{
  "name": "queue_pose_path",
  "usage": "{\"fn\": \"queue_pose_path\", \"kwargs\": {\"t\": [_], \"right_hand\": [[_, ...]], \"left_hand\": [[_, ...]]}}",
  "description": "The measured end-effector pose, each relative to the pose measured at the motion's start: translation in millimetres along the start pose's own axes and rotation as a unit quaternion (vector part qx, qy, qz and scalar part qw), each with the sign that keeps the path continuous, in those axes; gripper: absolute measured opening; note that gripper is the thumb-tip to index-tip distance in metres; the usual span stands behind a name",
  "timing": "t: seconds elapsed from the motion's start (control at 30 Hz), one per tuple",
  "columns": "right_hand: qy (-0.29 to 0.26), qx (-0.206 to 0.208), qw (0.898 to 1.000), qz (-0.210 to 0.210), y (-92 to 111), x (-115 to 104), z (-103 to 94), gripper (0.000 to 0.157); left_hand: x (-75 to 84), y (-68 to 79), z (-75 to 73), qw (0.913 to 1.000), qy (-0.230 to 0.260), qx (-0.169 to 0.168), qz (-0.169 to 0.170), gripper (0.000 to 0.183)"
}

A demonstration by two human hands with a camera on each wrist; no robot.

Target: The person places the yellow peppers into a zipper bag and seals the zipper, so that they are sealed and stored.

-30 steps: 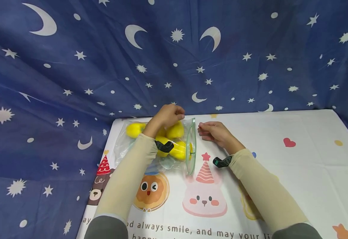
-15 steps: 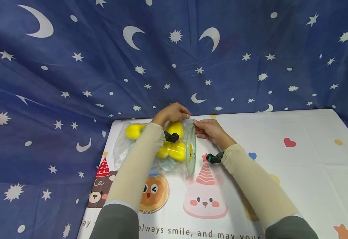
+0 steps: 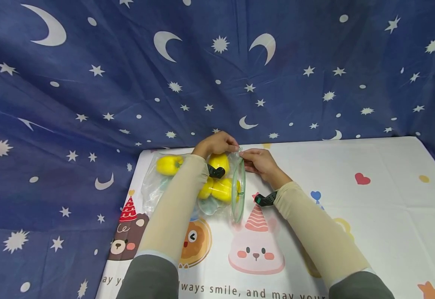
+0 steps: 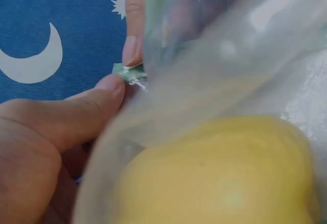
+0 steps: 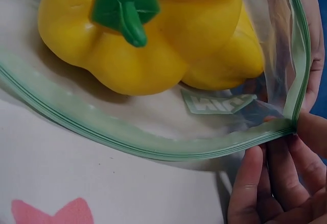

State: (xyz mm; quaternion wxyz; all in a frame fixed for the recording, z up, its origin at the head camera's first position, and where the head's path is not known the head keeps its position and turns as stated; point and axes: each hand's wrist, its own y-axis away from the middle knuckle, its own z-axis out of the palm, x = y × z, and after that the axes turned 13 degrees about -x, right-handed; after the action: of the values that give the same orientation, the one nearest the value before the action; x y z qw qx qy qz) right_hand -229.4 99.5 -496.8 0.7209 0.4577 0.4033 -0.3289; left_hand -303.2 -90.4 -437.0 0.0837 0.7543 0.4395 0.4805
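Observation:
A clear zip bag [image 3: 152,187] with a green zip edge lies on its side at the far left of the table, its mouth gaping to the right. Inside are several yellow bell peppers [image 5: 148,30] with green stems. My right hand [image 3: 262,162] pinches the far corner of the zip edge between thumb and fingers. Just left of it, my left hand [image 3: 219,143] pinches the bag at that same corner, its thumb [image 4: 110,86] on the green tab. Part of the peppers is hidden by my left forearm in the head view.
The table has a white cloth [image 3: 382,232] printed with cartoon figures and lettering. A blue curtain [image 3: 296,83] with moons and stars stands close behind the far edge and along the left side. Each wrist wears a dark band [image 3: 267,199].
My right hand has moved left onto the bag's far corner. My left hand has slid right across the bag to meet it. The peppers stay about where they were.

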Motion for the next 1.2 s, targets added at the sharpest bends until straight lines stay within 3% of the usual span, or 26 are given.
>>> {"fn": "queue_pose_path", "kwargs": {"t": [0.33, 0.53, 0.7, 0.97, 1.2], "right_hand": [[0.044, 0.010, 0.999, -0.019, 9, -1, 8.5, 0.009], [0.088, 0.023, 0.995, -0.034, 15, -2, 13.6, 0.011], [0.120, 0.019, 0.992, -0.036, 20, -2, 20.1, 0.016], [0.127, 0.002, 0.991, -0.032, 31, -2, 27.2, 0.015], [0.153, -0.018, 0.988, -0.020, 42, 2, 31.3, 0.018]], "left_hand": [[-4.4, 1.1, 5.5, 0.9978, -0.024, 0.002, 0.062, 0.016], [-1.5, -0.2, 7.6, 0.9954, -0.039, 0.024, 0.084, 0.018], [1.0, 3.2, 5.5, 0.9938, -0.044, 0.062, 0.082, 0.018], [1.9, 4.4, 4.5, 0.9913, -0.042, 0.102, 0.073, 0.016], [-0.7, 3.9, 3.4, 0.9884, -0.039, 0.139, 0.047, 0.019]]}}
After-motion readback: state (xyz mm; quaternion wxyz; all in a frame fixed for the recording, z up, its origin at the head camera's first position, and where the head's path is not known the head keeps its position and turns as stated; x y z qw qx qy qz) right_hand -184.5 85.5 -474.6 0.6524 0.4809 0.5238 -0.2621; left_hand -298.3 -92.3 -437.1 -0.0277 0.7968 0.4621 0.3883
